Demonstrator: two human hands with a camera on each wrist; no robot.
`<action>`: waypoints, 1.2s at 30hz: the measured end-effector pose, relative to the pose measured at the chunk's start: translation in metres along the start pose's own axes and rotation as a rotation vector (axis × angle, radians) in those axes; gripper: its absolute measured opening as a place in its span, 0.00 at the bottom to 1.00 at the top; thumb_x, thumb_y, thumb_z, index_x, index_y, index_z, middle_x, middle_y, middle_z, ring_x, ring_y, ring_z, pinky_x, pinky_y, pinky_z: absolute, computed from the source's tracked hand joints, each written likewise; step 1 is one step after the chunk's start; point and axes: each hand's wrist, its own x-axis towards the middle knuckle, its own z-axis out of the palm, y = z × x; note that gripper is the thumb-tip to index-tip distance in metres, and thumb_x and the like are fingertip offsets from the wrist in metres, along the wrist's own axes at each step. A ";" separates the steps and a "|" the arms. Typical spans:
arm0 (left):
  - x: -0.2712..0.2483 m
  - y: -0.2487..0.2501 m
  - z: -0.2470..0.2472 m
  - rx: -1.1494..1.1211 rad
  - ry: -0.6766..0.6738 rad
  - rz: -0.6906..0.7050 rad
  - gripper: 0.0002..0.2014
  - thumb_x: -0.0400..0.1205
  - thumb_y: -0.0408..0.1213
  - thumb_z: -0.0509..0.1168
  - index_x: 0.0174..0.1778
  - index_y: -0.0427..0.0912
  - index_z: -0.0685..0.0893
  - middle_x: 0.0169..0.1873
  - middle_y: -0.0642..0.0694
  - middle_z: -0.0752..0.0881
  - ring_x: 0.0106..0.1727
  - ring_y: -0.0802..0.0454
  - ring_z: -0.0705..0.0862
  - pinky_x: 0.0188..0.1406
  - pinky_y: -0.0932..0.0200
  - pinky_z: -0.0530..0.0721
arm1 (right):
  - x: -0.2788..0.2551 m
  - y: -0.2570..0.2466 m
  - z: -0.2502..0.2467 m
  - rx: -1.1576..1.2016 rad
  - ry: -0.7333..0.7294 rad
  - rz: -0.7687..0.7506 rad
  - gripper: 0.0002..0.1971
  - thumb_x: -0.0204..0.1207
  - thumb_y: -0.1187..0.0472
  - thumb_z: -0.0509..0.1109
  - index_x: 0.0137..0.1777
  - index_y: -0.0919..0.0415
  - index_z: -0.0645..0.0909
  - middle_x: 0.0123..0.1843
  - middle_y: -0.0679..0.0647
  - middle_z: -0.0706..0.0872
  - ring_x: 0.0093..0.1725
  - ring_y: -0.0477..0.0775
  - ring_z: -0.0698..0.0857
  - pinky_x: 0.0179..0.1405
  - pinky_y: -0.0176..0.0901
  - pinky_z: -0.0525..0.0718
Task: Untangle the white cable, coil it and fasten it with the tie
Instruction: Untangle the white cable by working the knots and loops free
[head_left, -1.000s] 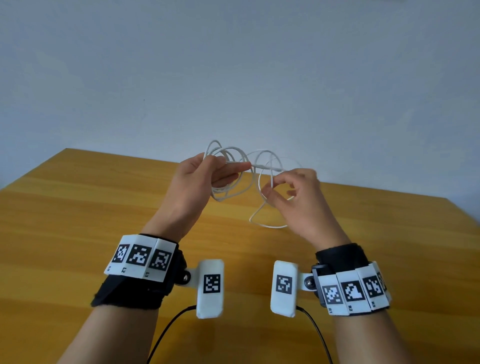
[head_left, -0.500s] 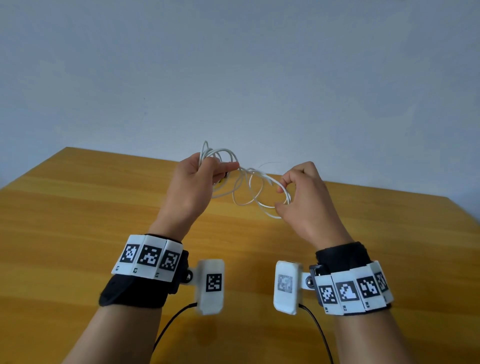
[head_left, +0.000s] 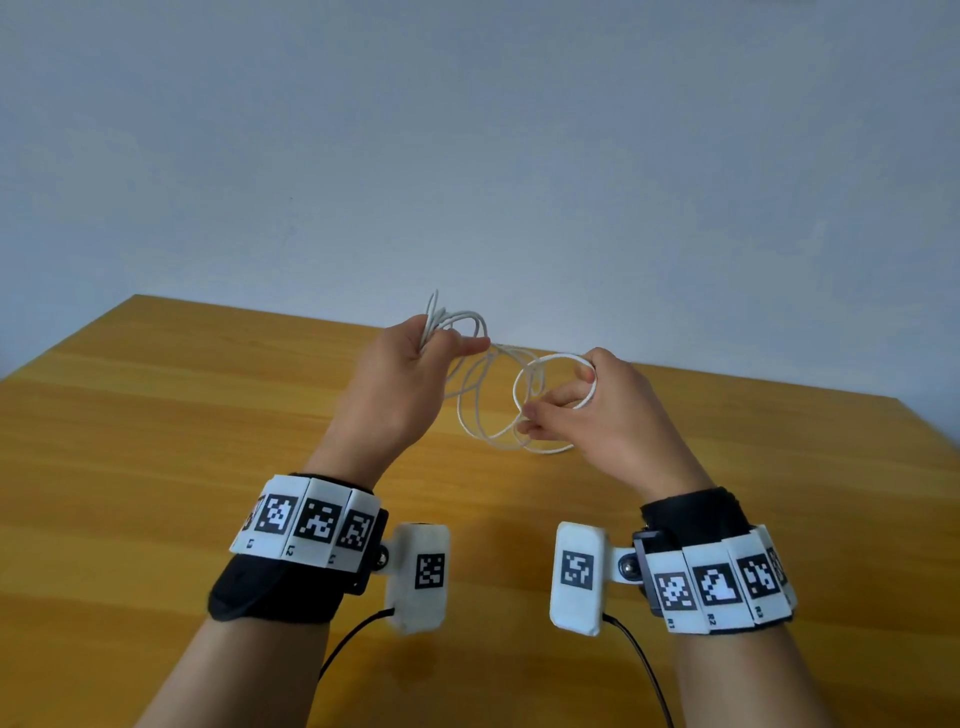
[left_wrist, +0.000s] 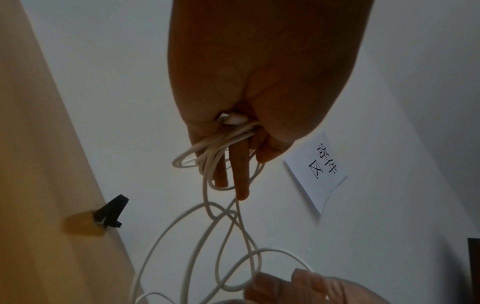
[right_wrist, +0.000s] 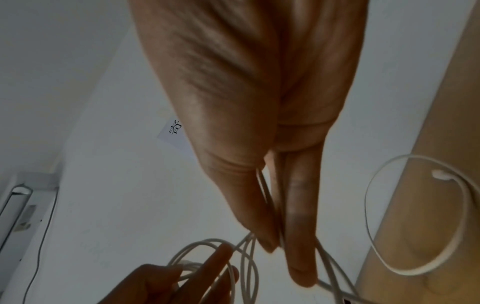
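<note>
The white cable (head_left: 480, 410) hangs in tangled loops between my two raised hands above the wooden table (head_left: 156, 467). My left hand (head_left: 452, 343) grips a bunch of loops, and in the left wrist view a white plug (left_wrist: 232, 118) sits in its palm with two fingers (left_wrist: 240, 174) pointing out. My right hand (head_left: 540, 415) pinches strands between thumb and fingers (right_wrist: 298, 236), with one round loop standing over it. That loop (right_wrist: 415, 216) carries the other plug (right_wrist: 439, 174). A small black strip (left_wrist: 111, 214), apparently the tie, lies on the table; the head view does not show it.
A pale wall rises just behind the table's far edge, with a paper sign (left_wrist: 319, 164) stuck on it. Black leads (head_left: 343, 649) run from the wrist cameras towards me. Bare tabletop shows on both sides of my hands.
My hands have drawn apart, the left one up and to the left, the right one to the right. The cable is now stretched between them, and a round loop stands over my right fingers.
</note>
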 end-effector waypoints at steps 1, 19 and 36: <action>0.000 -0.001 0.000 0.004 0.006 -0.003 0.18 0.86 0.45 0.55 0.53 0.47 0.92 0.53 0.69 0.92 0.51 0.29 0.87 0.45 0.45 0.80 | 0.001 0.002 0.001 -0.022 -0.021 0.009 0.19 0.78 0.58 0.80 0.47 0.56 0.67 0.43 0.46 0.96 0.60 0.45 0.92 0.59 0.43 0.84; 0.006 -0.008 -0.014 -0.104 0.197 -0.036 0.20 0.88 0.42 0.54 0.54 0.47 0.94 0.43 0.69 0.92 0.44 0.53 0.84 0.47 0.53 0.79 | 0.010 0.012 -0.008 0.359 0.272 -0.162 0.13 0.92 0.64 0.61 0.66 0.54 0.85 0.37 0.51 0.78 0.30 0.45 0.80 0.45 0.51 0.87; 0.012 -0.018 -0.023 -0.194 0.255 -0.014 0.18 0.85 0.47 0.56 0.55 0.61 0.93 0.50 0.49 0.87 0.51 0.56 0.83 0.64 0.53 0.84 | -0.004 0.017 -0.026 -0.528 -0.172 0.129 0.26 0.56 0.41 0.91 0.53 0.42 0.87 0.44 0.42 0.90 0.42 0.38 0.88 0.29 0.29 0.75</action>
